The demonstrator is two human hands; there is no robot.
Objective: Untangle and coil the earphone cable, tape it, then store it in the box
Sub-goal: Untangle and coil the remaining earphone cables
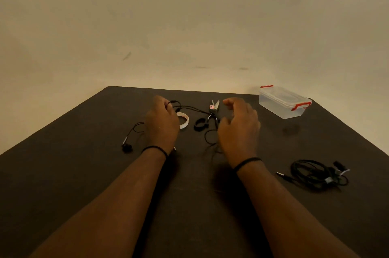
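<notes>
**Earphone cable: loose on table, left hand on one end**

Earphone cable [190, 108] lay spread across the middle of the dark table [63, 173], not coiled. One strand ran from the left hand [162, 125] across to the scissors [214, 108] and draped over their handles. More of it looped down on the table in front of the right hand [239, 126]. An earbud [127, 147] sat on the table left of the left wrist, its thin lead curving up toward that hand.

Left hand: fingers curled, pinching the cable near its far end, a short bit of it poking out past the fingertips. Right hand: raised over the cable loops, fingers loosely bent and spread. Couldn't tell whether it touched the cable; no visible grip. Both wrists had a black band.

Tape roll [183, 120] was white, lying flat, partly hidden behind the left hand. Scissors lay beyond the gap between the hands, blades pointing away, black handles toward the person.

Clear plastic box [284, 103] with red latches stood at the far right corner of the table, lid on, well apart from the hands.

A second black cable bundle [315, 173] lay coiled near the right edge, beside the right forearm, plug sticking out on its left side.
</notes>
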